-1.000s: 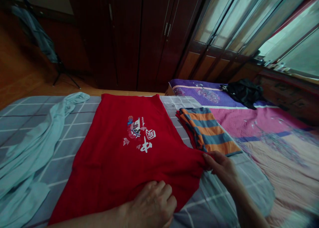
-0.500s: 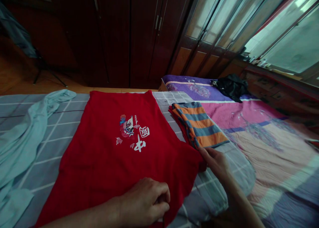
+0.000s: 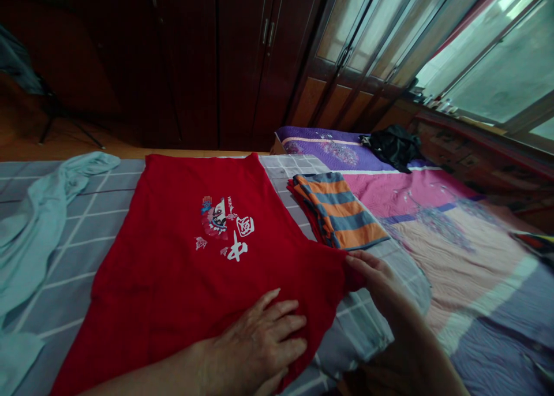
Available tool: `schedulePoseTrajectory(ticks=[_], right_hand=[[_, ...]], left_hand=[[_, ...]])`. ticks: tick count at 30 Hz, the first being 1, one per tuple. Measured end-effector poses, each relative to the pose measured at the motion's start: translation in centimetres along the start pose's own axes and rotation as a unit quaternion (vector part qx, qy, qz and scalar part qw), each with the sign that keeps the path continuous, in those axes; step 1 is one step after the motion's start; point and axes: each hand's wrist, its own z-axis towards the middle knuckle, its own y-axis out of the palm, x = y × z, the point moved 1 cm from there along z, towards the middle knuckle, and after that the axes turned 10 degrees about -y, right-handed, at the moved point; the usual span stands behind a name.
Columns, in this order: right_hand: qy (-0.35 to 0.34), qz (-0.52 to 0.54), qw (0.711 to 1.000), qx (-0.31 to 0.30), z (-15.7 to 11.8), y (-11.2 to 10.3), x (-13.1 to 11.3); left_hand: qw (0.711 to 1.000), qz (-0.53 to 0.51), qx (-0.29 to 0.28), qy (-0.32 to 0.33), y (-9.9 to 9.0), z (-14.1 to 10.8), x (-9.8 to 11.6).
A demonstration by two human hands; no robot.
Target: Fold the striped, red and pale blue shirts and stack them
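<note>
A red T-shirt (image 3: 168, 240) with a printed design lies spread over a grey checked bedcover. On its lower part, near the collar side, my left hand (image 3: 264, 338) rests flat with the fingers spread. My right hand (image 3: 374, 272) pinches the edge of the shirt's sleeve at the right, which is stretched outward a little. Just beyond that hand lies a folded stack with an orange and grey striped garment (image 3: 341, 208) on top and red cloth under it.
A pale blue-green garment (image 3: 38, 217) lies crumpled at the left of the grey checked bedcover (image 3: 93, 208). To the right is a second bed with a purple and pink quilt (image 3: 385, 194), a black garment (image 3: 396, 145) on it. Dark wardrobes (image 3: 242, 67) stand behind.
My left hand has opened from a closed grip and now lies flat on the shirt. My right hand still holds the sleeve, drawn slightly outward. The view has shifted a little.
</note>
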Motion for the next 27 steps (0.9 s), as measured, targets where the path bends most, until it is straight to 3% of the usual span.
schedulePoseTrajectory(ticks=[4, 8, 11, 13, 15, 17, 20, 22, 24, 27], right_hand=[[0.047, 0.028, 0.995, -0.080, -0.1, -0.1, 0.8], [0.056, 0.052, 0.996, -0.041, 0.4, -1.2, 0.7], [0.006, -0.006, 1.000, -0.011, 0.8, -0.6, -0.6], [-0.082, -0.108, 0.991, 0.003, 0.7, 1.2, -1.6], [-0.206, -0.252, 0.946, -0.006, 0.2, 3.9, -2.1], [-0.306, -0.388, 0.866, -0.069, -0.8, 6.9, -1.8], [-0.360, -0.495, 0.765, -0.201, -2.3, 10.1, -0.4], [-0.364, -0.516, 0.741, -0.228, -3.1, 10.5, 0.5], [-0.361, -0.520, 0.741, -0.225, -3.6, 10.0, 1.1], [-0.351, -0.511, 0.749, -0.234, -4.3, 8.6, 1.2]], left_hand=[[0.999, -0.019, -0.046, 0.019, -0.5, -0.1, 0.1], [0.998, -0.043, -0.045, 0.022, -0.7, -0.1, -0.1], [0.998, -0.053, -0.035, 0.027, -0.3, -0.2, -0.3], [0.998, -0.051, -0.031, 0.026, -0.1, -0.2, -0.4], [0.998, -0.047, -0.026, 0.029, 0.1, -0.2, -0.3], [0.998, -0.046, -0.014, 0.041, 0.1, -0.2, -0.1], [0.996, -0.056, 0.046, 0.060, -0.1, -0.2, 0.1], [0.988, -0.076, 0.124, 0.046, -0.3, -0.2, -0.2], [0.974, -0.100, 0.204, 0.004, -0.5, -0.2, -0.6], [0.959, -0.122, 0.247, -0.074, -0.6, 0.0, -1.4]])
